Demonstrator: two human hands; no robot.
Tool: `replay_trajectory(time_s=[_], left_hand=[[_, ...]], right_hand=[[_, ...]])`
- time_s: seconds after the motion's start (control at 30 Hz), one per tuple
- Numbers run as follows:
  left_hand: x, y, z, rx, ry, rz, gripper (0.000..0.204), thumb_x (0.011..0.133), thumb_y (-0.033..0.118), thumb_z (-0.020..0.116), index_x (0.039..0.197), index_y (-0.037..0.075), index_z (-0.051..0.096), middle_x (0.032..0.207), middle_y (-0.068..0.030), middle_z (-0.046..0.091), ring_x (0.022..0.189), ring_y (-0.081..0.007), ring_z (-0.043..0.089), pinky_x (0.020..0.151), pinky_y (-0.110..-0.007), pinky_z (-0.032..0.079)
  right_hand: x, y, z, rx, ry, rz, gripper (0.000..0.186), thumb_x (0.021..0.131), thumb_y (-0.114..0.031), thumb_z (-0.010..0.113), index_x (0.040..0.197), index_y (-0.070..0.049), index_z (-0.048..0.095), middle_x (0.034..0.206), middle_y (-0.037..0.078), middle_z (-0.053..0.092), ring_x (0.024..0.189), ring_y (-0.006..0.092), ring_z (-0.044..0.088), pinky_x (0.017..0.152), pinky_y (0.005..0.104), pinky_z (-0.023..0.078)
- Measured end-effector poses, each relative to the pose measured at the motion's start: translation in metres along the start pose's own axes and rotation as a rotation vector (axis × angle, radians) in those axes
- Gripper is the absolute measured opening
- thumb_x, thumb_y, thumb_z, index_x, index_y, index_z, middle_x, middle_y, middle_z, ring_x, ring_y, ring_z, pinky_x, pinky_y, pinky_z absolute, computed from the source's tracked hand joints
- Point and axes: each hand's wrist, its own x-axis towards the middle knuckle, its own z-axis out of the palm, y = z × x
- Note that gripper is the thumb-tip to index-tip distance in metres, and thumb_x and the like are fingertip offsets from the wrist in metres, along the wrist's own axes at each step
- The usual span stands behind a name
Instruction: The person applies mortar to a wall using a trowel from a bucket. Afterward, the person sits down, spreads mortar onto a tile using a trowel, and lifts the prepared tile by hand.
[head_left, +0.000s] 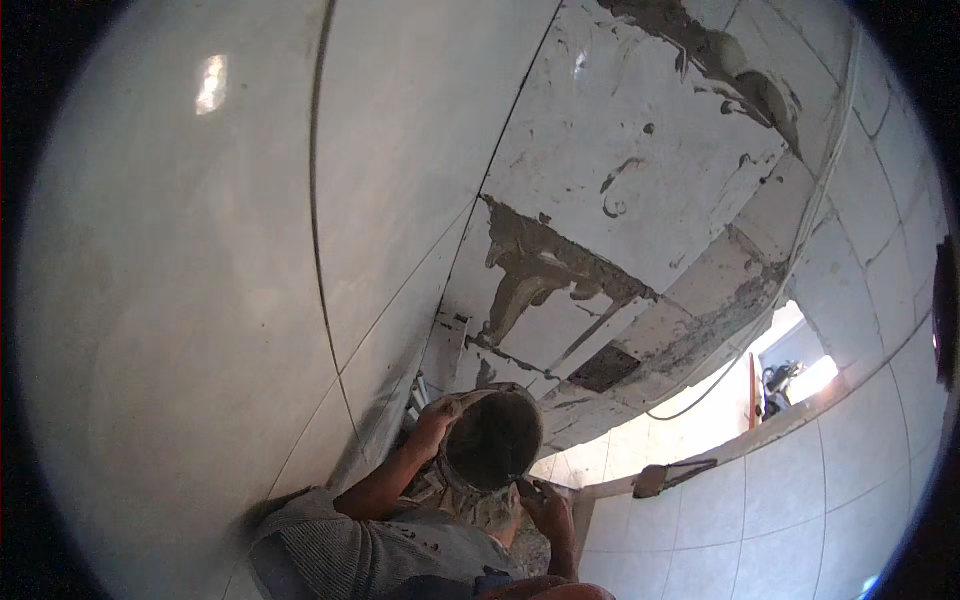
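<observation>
At far left, a wall of large pale tiles (180, 330) extends from top to bottom, with dark joint lines. To its right, the person's grey sleeve (320, 545) covers the upper arm. The left hand (432, 425) is clamped on the left rim of a round, dark bucket (497, 432). The bucket is located at lower centre, its opening facing the camera. The right hand (547, 510) is positioned at the bucket's lower right rim; whether its fingers are closed cannot be told. Above the bucket, grey mortar (525, 255) adheres to a pale surface. Farther right, a brown flat tool (650, 482) rests on a ledge.
</observation>
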Motion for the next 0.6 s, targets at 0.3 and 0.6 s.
replay_trajectory(time_s=[0.3,0.6], left_hand=[[-0.003,0.008,-0.004,-0.151,-0.100,0.007,0.039,0.080,0.027,0.062,0.109,0.001,0.055,0.102,-0.0091,0.058,0.090,-0.0211,0.055,0.079,-0.036,0.045],[0.008,0.025,0.007,-0.325,-0.053,0.043,0.046,0.083,0.028,0.057,0.116,-0.003,0.048,0.108,-0.0140,0.055,0.098,-0.0284,0.054,0.085,-0.042,0.044]], right_hand=[[0.026,0.013,-0.015,-0.093,-0.046,-0.122,0.046,0.074,-0.028,0.067,0.110,-0.002,0.056,0.097,0.018,0.063,0.087,0.0265,0.062,0.075,0.0351,0.048],[0.103,0.014,-0.131,0.096,0.896,-0.483,0.052,0.086,-0.015,0.051,0.130,0.004,0.032,0.091,0.011,0.054,0.078,0.0192,0.054,0.069,0.0302,0.046]])
